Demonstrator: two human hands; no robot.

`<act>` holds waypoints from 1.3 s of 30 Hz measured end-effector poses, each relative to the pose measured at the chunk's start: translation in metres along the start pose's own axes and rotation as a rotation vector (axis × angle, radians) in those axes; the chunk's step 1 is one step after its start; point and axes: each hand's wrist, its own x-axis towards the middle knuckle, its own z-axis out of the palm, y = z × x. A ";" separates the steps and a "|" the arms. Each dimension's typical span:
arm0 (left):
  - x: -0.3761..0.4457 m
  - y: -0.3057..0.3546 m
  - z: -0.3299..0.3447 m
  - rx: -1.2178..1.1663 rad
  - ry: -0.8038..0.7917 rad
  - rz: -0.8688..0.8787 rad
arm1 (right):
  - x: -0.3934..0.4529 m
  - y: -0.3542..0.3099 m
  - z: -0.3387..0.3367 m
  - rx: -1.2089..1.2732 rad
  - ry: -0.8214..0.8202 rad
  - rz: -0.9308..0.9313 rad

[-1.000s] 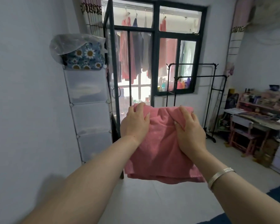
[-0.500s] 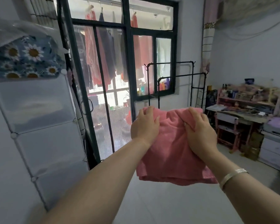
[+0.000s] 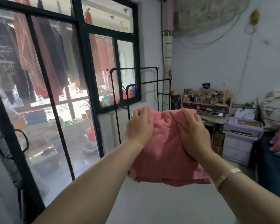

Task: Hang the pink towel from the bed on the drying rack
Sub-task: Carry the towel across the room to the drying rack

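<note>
I hold the pink towel (image 3: 165, 152) bunched and folded in front of me at chest height. My left hand (image 3: 140, 125) grips its upper left edge and my right hand (image 3: 193, 132) grips its upper right edge, a silver bangle on that wrist. The black metal drying rack (image 3: 158, 81) stands bare behind the towel, against the wall under the window, its two top bars higher than my hands. The rack's lower part is hidden by the towel.
A dark-framed glass door and window (image 3: 86, 65) fill the left, with clothes hanging outside. A cluttered desk with pink shelf (image 3: 205, 102) and a white drawer unit with a printer (image 3: 239, 141) stand at the right. Pale bare floor (image 3: 160, 204) lies below my arms.
The view has swung right and closer to the rack; the white cube shelf has left the frame. Both hands keep the same grip on the towel.
</note>
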 end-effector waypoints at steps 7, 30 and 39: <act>0.086 -0.024 0.063 -0.077 -0.058 0.081 | 0.070 0.032 0.057 -0.081 0.079 0.065; 0.461 -0.046 0.405 0.017 0.041 -0.017 | 0.477 0.293 0.282 0.002 -0.022 -0.074; 0.609 -0.081 0.526 0.052 0.082 -0.008 | 0.625 0.373 0.381 0.085 -0.069 -0.151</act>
